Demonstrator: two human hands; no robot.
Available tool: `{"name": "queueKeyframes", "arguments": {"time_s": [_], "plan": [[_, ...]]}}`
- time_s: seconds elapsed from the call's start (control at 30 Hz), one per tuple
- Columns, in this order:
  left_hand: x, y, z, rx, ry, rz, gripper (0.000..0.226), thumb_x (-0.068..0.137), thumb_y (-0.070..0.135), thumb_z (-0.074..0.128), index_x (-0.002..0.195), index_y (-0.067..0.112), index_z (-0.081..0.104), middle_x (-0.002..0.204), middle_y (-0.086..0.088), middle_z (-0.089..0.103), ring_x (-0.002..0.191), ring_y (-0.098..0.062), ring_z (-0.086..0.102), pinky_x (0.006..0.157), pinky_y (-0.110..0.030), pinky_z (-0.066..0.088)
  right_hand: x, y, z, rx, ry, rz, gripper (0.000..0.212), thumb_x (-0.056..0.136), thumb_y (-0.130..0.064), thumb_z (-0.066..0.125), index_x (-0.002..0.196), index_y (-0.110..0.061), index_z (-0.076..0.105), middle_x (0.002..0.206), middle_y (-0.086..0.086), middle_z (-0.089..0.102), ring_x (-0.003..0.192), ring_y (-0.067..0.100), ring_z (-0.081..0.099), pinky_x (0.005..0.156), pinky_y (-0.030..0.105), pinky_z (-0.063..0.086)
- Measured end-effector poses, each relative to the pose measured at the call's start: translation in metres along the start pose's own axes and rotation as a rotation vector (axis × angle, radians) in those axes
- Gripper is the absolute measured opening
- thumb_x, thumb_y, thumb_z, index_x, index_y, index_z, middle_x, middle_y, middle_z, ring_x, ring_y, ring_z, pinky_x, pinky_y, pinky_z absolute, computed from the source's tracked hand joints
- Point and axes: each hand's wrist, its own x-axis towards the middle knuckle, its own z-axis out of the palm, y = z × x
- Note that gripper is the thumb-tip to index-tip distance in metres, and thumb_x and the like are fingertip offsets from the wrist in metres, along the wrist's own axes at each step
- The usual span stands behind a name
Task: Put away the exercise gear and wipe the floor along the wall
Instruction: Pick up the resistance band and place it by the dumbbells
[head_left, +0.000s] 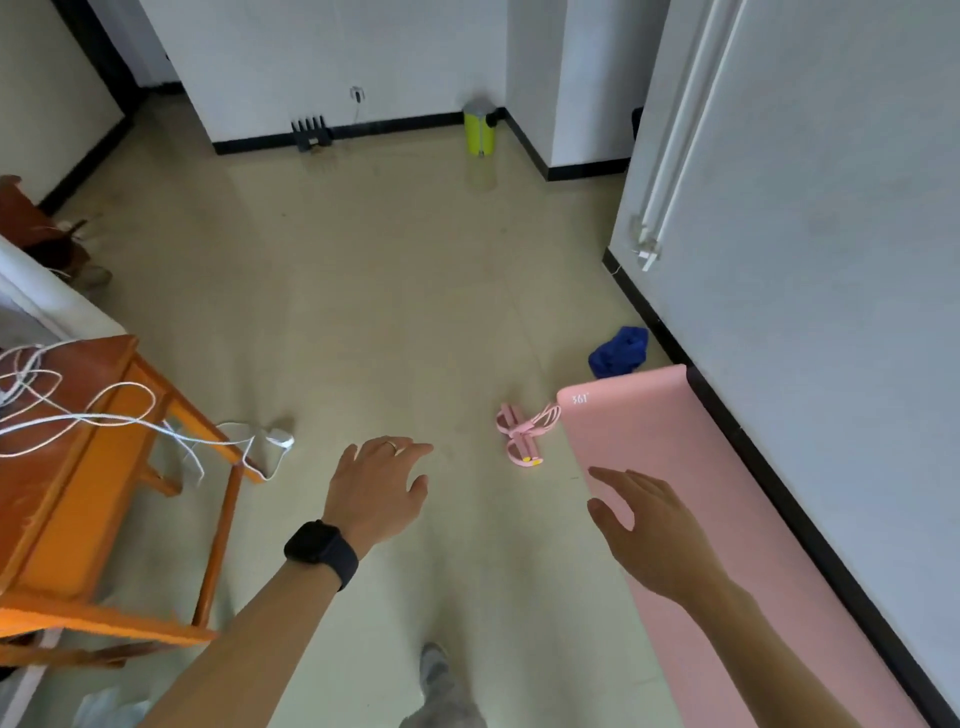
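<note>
far to the left of the left grip (376, 493), an orange wooden counter (78, 493) is standing, and white cords (78, 418) are lying across its top and hanging down toward the floor (363, 312), where a white plug (280, 439) is resting. the left grip is hanging over the bare floor with its fingers relaxed and spread, holding nothing; a black watch (322, 551) is sitting on its wrist. far ahead of this grip, a yellow-green bin (479, 132) is standing against the far wall. between the two grips and a little ahead of them, a pink jump rope (522, 434) is lying bundled on the floor, just beside the left edge of the pink mat (675, 441). the right grip (649, 535) is hovering over that left edge with straight, open fingers, holding nothing; if it is touching the mat, i cannot tell. the mat is lying unrolled under and to the right of this grip, along the side wall (831, 260). ahead of the right grip, a crumpled blue cloth (618, 351) is lying just beside the far end of the mat.
</note>
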Motion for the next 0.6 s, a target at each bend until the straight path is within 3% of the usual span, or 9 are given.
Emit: {"name": "queueKeyframes", "arguments": {"time_s": [0.3, 0.6], "plan": [[0.191, -0.046, -0.020, 0.060, -0.166, 0.192, 0.048, 0.100, 0.042, 0.042, 0.148, 0.038, 0.039, 0.153, 0.011, 0.042, 0.145, -0.010, 0.029, 0.119, -0.040, 0.022, 0.124, -0.020, 0.025, 0.020, -0.028, 0.264, 0.051, 0.100, -0.054, 0.042, 0.149, -0.041, 0.037, 0.146, -0.021, 0.048, 0.143, 0.010, 0.032, 0.113, 0.029, 0.030], [0.414, -0.027, 0.024, 0.176, -0.368, 0.350, 0.049, 0.100, 0.039, 0.042, 0.149, 0.037, 0.039, 0.153, 0.011, 0.041, 0.145, -0.010, 0.028, 0.120, -0.040, 0.019, 0.297, 0.021, 0.065, 0.132, -0.048, 0.461, 0.054, 0.100, -0.053, 0.044, 0.151, -0.036, 0.037, 0.147, -0.014, 0.050, 0.141, 0.015, 0.036, 0.111, 0.031, 0.033]]}}
